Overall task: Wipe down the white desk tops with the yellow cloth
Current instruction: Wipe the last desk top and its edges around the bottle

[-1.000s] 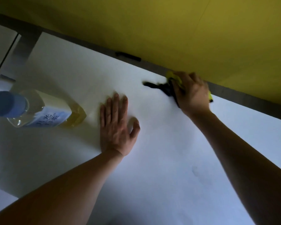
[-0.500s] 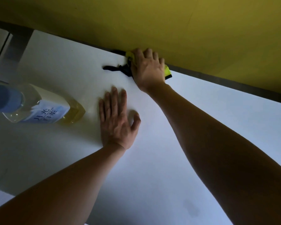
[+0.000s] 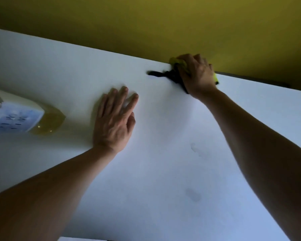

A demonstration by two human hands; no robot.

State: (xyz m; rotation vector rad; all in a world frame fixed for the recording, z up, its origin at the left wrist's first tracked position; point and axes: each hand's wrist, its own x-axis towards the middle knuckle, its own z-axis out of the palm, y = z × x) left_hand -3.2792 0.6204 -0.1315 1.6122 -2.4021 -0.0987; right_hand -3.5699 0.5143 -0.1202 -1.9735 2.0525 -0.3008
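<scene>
Right hand (image 3: pixel 196 73) grips yellow cloth (image 3: pixel 176 62) (left hand (image 3: pixel 114 119) flat).

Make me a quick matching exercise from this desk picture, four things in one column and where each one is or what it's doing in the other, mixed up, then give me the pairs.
Things:
1. yellow cloth
2. left hand
3. bottle
4. faint smudges

Places or states:
A. lying flat, fingers straight, on the white desk top
B. far left, partly cut off by the frame
C. under the right hand at the desk's far edge
D. on the near part of the desk, between the arms

Pairs: 1-C, 2-A, 3-B, 4-D
</scene>
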